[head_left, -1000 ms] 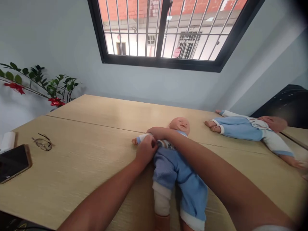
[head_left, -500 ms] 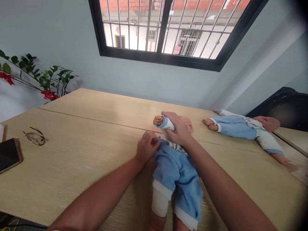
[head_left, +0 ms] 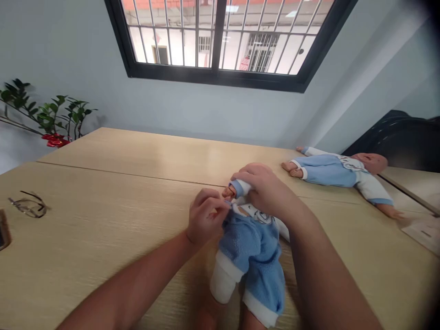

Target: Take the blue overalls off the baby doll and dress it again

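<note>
- The baby doll [head_left: 252,238] lies on its back on the wooden table [head_left: 113,220], just in front of the person, its legs pointing toward the camera.
- It wears blue fleece trousers with white cuffs and a white top with a printed front; its head is hidden behind the right hand.
- The right hand [head_left: 264,190] is clamped around the doll's raised arm, fingers wrapped over the white sleeve with its blue cuff, the doll's small fist poking out at the left.
- The left hand [head_left: 206,220] is pinched shut on the edge of the doll's clothing at its side, thumb and fingertips pressed together just below that raised arm.
- The 2 hands sit close together, nearly touching, above the doll's chest.
- A second doll [head_left: 338,172], dressed alike in blue and white, lies on its back further right on the table, well apart from the first.
- A pair of glasses [head_left: 29,206] rests folded open at the table's left side.
- A potted plant [head_left: 44,119] with green leaves and red flowers stands at the far left corner.
- A barred window [head_left: 220,41] sits in the grey wall behind.
</note>
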`<state>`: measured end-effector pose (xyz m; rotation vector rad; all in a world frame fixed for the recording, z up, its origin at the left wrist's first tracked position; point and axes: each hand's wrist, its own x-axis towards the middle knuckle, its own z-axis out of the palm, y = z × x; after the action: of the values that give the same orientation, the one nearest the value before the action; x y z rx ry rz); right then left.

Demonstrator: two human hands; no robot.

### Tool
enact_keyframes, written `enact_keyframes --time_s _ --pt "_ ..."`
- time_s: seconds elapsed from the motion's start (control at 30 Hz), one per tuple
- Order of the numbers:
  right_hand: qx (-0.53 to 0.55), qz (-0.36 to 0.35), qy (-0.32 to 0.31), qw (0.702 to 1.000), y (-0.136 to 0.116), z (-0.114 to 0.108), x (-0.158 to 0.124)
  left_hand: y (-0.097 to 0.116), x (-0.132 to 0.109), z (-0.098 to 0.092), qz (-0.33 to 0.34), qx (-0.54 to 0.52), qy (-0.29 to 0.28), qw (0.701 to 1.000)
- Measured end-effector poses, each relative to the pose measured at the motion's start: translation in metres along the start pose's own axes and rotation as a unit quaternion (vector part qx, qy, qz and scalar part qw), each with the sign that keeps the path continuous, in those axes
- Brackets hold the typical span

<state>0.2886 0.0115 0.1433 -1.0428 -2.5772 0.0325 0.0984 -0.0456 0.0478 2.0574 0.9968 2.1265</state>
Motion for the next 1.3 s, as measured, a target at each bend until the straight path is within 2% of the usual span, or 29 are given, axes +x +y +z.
enact_keyframes --time_s 0.07,0.17,0.27,0.37,0.53,0.63,0.73,0.77,0.83,0.93,1.0,1.1,1.2,1.3 --pt "-0.008 -0.014 -0.02 1.0 -0.002 -0.003 -0.004 0.001 0.002 0.002 -0.025 -0.02 0.009 0.999" --pt "0.022 -0.034 -0.044 0.998 -0.006 -0.007 -0.007 -0.004 0.005 0.004 -0.117 -0.074 0.014 0.99" --pt "0.067 -0.036 -0.067 0.995 -0.013 -0.006 -0.006 -0.012 0.009 0.004 -0.196 -0.101 -0.014 0.975" --pt "0.1 -0.026 -0.076 0.992 -0.021 0.002 -0.004 -0.017 0.013 0.002 -0.244 -0.118 -0.036 0.962" --pt "0.131 -0.018 -0.091 0.987 -0.031 0.016 0.0 -0.016 0.021 -0.002 -0.297 -0.189 -0.032 0.935" --pt "0.108 -0.021 -0.092 0.99 -0.033 0.019 0.001 -0.018 0.023 -0.002 -0.36 -0.213 -0.063 0.906" --pt "0.132 -0.041 -0.112 0.984 -0.036 0.017 0.002 -0.028 0.023 -0.003 -0.42 -0.199 -0.098 0.88" --pt "0.15 -0.04 -0.12 0.981 -0.038 0.016 0.002 -0.032 0.022 -0.003 -0.417 -0.18 -0.104 0.885" --pt "0.167 -0.015 -0.115 0.979 -0.041 0.017 0.002 -0.04 0.021 -0.006 -0.372 -0.117 -0.11 0.914" --pt "0.143 0.043 -0.075 0.986 -0.041 0.023 0.002 -0.051 0.02 -0.014 -0.244 0.014 -0.133 0.961" --pt "0.149 0.083 -0.07 0.983 -0.038 0.028 0.002 -0.058 0.02 -0.021 -0.158 0.078 -0.175 0.969" --pt "0.215 0.122 -0.085 0.965 -0.032 0.026 0.004 -0.069 0.018 -0.03 -0.065 0.127 -0.248 0.958" --pt "0.284 0.143 -0.089 0.944 -0.03 0.017 0.005 -0.075 0.012 -0.032 -0.057 0.136 -0.299 0.943" --pt "0.297 0.175 -0.114 0.932 -0.031 0.011 0.002 -0.074 0.004 -0.026 -0.14 0.119 -0.283 0.941"
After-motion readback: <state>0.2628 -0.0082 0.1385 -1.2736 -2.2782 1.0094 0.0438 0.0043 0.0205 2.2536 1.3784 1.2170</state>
